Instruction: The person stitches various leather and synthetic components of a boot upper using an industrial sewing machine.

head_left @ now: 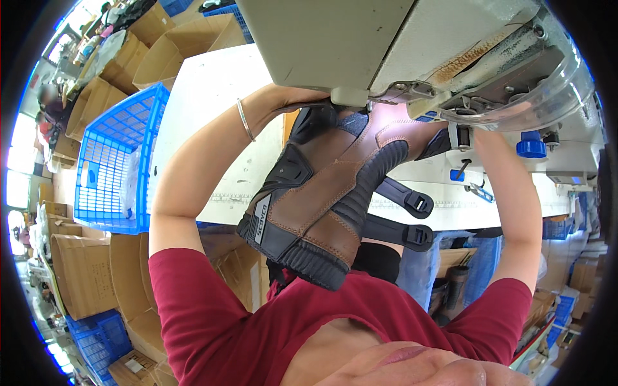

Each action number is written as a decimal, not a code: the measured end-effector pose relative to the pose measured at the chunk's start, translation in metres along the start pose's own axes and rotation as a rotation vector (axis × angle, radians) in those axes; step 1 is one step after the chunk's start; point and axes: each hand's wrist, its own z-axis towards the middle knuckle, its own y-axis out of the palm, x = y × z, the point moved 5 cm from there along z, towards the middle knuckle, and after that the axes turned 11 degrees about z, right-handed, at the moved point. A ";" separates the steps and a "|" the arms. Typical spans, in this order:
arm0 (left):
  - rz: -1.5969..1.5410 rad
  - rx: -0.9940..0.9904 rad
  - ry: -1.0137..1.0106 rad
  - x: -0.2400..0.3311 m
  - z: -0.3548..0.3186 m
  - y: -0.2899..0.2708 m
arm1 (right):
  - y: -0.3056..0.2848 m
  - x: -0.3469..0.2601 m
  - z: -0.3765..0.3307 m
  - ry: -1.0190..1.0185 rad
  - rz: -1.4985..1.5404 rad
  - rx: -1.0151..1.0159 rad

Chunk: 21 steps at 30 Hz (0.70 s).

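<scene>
The broad white tabletop (pixel 212 77), with a ruled scale along its near edge, spread beneath a bulky cream-grey metal sewing machine (pixel 322 38). Left of it stood a bright blue plastic lattice basket (pixel 106 215). A brown leather-look boot with black ribbed panels and tan stitching (pixel 325 193) lay with one end under the lit machine head and the other jutting past the tabletop's edge toward the person's maroon shirt (pixel 393 309).

The left hand (pixel 306 96) pressed against the boot's far-left edge; its fingers were hidden, so how firmly they gripped could not be told. The right hand was out of sight behind the machine head, its grip unknown.

Two black straps with square-holed buckles (pixel 412 199) hung loose at the boot's right and looked likely to snag. The boot seemed moderately weighty, stiff at the ribbed panels and softer across the brown ones, scarcely fragile; its thick edges, clear of the needle area, promised the surest hold.
</scene>
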 end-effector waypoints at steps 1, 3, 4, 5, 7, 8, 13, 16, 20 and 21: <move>-0.003 0.002 0.003 0.000 0.002 -0.001 | -0.003 0.000 -0.002 -0.013 -0.030 0.022; -0.012 -0.002 0.016 0.003 0.009 0.001 | -0.014 0.002 -0.009 -0.033 -0.097 0.070; -0.011 0.007 0.015 0.002 0.009 -0.003 | -0.015 0.001 -0.012 -0.053 -0.122 0.091; -0.010 0.029 0.006 0.001 0.006 -0.006 | -0.016 -0.034 -0.024 -0.099 -0.160 -0.067; -0.009 0.068 0.002 0.001 -0.001 -0.008 | -0.003 -0.075 -0.061 -0.387 0.011 -0.046; -0.014 0.082 0.007 0.002 -0.002 -0.007 | 0.003 -0.097 -0.074 -0.537 -0.082 -0.102; -0.041 0.079 0.013 -0.001 0.003 -0.007 | 0.018 -0.120 -0.080 -0.823 -0.171 0.253; -0.040 0.076 0.004 -0.001 0.004 -0.007 | 0.026 -0.119 -0.083 -0.842 -0.161 0.362; -0.037 0.069 -0.007 -0.003 0.005 -0.008 | 0.030 -0.117 -0.083 -0.813 -0.169 0.477; -0.037 0.065 -0.009 -0.004 0.010 -0.011 | 0.031 -0.117 -0.083 -0.807 -0.169 0.479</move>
